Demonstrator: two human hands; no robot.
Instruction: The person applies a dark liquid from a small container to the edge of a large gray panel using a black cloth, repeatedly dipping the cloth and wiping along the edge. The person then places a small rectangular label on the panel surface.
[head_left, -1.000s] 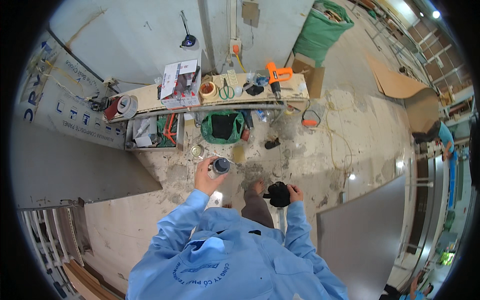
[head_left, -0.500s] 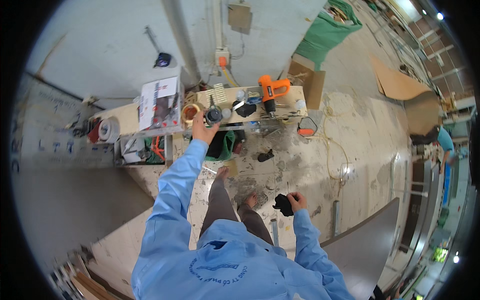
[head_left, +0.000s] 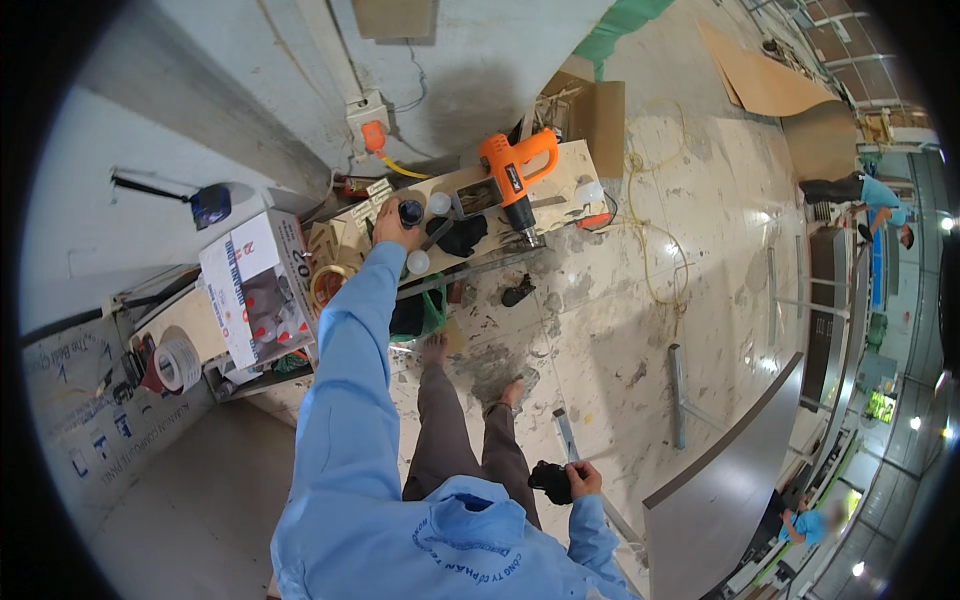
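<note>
My left hand [head_left: 396,228] is at the narrow wooden bench [head_left: 352,228], its fingers closed round a small dark round jar [head_left: 411,211]. Whether the jar touches the bench I cannot tell. Small white round containers [head_left: 418,262] and a black cloth [head_left: 462,237] lie to its right. An orange heat gun [head_left: 516,175] rests farther right, its nozzle toward the bench's front edge. Low at my right side, my right hand [head_left: 584,481] is closed on a bunched black cloth [head_left: 550,481]. A thin stick-like thing, too small to name, shows above those fingers.
Left of my left hand stand a tape roll [head_left: 330,287] and an open cardboard box [head_left: 250,290] of red-capped bottles. A yellow cord [head_left: 640,240] loops over the floor. A large grey panel [head_left: 725,480] leans at the right; two people in blue work farther off.
My view has turned, and the bench now slants. My left hand has moved the dark jar toward the back of the bench. The right hand still holds the black cloth.
</note>
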